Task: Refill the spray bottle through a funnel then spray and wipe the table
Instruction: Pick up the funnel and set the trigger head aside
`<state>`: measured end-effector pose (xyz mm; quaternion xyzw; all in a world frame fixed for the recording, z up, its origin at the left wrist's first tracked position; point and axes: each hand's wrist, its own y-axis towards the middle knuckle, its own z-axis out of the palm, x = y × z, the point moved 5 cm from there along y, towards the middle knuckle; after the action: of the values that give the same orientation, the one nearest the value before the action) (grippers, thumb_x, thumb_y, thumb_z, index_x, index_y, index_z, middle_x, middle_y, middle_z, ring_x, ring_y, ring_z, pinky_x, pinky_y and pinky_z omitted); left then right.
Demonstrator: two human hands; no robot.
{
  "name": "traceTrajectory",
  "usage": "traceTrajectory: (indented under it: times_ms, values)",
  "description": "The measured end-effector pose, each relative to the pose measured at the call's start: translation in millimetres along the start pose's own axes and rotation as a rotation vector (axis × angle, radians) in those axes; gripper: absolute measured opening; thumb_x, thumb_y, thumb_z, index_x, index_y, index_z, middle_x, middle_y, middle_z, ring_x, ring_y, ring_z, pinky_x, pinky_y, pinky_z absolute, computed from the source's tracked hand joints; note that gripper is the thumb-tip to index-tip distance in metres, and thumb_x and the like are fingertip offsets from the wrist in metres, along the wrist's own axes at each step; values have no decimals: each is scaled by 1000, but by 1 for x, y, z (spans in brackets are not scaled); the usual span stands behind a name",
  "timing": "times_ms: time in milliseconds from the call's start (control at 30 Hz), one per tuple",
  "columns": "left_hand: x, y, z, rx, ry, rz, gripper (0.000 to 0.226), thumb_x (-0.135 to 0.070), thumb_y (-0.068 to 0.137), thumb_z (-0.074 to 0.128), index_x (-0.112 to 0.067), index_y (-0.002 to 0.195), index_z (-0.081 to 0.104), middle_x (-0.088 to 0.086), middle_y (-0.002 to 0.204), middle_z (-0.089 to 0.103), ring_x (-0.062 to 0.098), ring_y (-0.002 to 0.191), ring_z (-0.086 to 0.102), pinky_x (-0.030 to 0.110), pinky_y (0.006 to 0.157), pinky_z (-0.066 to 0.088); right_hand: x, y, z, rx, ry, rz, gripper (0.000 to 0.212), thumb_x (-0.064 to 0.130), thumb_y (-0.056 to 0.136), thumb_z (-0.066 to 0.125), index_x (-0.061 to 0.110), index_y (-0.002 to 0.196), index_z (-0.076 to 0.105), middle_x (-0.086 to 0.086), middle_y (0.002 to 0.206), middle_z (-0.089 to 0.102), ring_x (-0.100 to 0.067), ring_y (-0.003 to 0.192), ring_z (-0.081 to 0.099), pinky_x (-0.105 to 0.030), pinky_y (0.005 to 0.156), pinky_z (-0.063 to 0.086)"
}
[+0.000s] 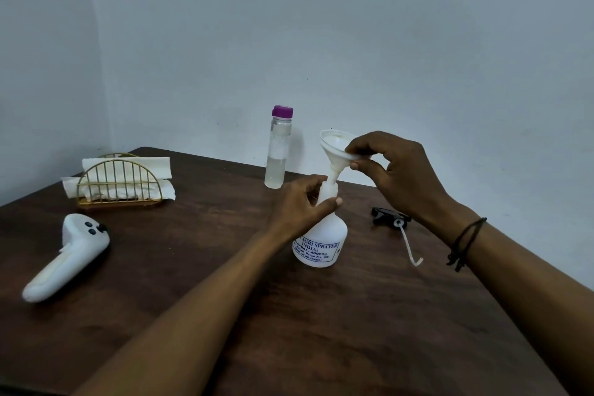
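A white spray bottle (321, 244) with a printed label stands uncapped on the dark wooden table (199, 267). My left hand (300, 206) grips its neck. My right hand (392, 167) pinches the rim of a white funnel (332, 146), which is tilted, its stem at the bottle's mouth. The black spray head (387, 217) with its white dip tube lies on the table to the right of the bottle. Behind the bottle stands a clear refill bottle (278, 151) with a purple cap, partly filled with clear liquid.
A gold wire holder with white paper napkins (122, 180) sits at the back left. A white handheld controller (69, 255) lies near the left edge. A pale wall runs close behind the table.
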<state>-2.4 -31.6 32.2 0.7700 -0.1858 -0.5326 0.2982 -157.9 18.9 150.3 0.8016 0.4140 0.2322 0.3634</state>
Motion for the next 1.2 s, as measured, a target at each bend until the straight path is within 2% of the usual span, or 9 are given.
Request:
traceTrajectory:
  times_ms: [233,333,533,633,733,833,967,1133,1200]
  values:
    - [-1,0,1,18,9,19,25,-40,77,78,-25,97,75,-5,87,76,12,80,71,43,73,59,-2,-5,13,140,12,-6,21,-3,84,73,8,101,71,4,97,72,-6,92,61,-1,80,39]
    - [-1,0,1,26,16,27,21,-38,78,78,-27,96,74,-6,85,75,8,77,69,34,70,57,-3,-5,15,142,21,6,21,-2,84,72,9,102,71,3,99,73,-7,93,61,-3,80,41]
    - [-2,-1,1,39,25,39,19,-45,80,72,-32,93,70,-11,82,73,8,78,68,32,68,56,-3,-7,17,125,7,-18,31,8,82,78,7,111,70,-2,107,72,-6,97,61,-1,85,38]
    - [-6,-4,-2,26,6,68,20,-51,88,58,-34,86,67,-16,75,68,5,74,65,23,65,50,1,-6,14,36,-29,-39,31,23,84,74,8,111,68,-4,108,70,-17,100,64,-19,87,47]
    - [0,-2,-13,-86,-60,51,49,-55,94,42,-16,94,72,0,85,74,15,80,70,44,71,58,17,-10,1,-188,-190,-135,22,19,86,68,1,100,70,-12,98,69,-28,90,63,-37,78,49]
    - [11,6,-30,-224,-90,-30,48,-53,95,42,-16,91,72,-2,83,75,15,80,71,44,72,58,47,-25,6,-295,-173,-229,14,10,87,64,-2,89,71,-15,86,68,-32,79,61,-40,72,49]
    - [36,19,-49,-328,-3,-178,28,-39,99,53,-21,85,69,-6,80,73,12,78,68,41,76,58,83,-50,55,-111,-22,-278,11,10,88,65,5,81,71,-7,81,67,-22,73,61,-36,64,50]
    - [81,38,-64,-370,130,-261,17,-29,96,62,-16,104,67,0,98,71,16,91,67,25,75,54,91,-68,109,3,137,-179,11,16,90,65,11,83,72,1,84,69,-9,75,60,-24,66,50]
    - [94,48,-66,-372,167,-279,20,-27,93,65,-13,108,65,1,99,69,18,93,66,32,79,57,90,-72,122,48,153,-157,8,18,90,66,14,84,71,3,86,68,-8,76,60,-21,68,50]
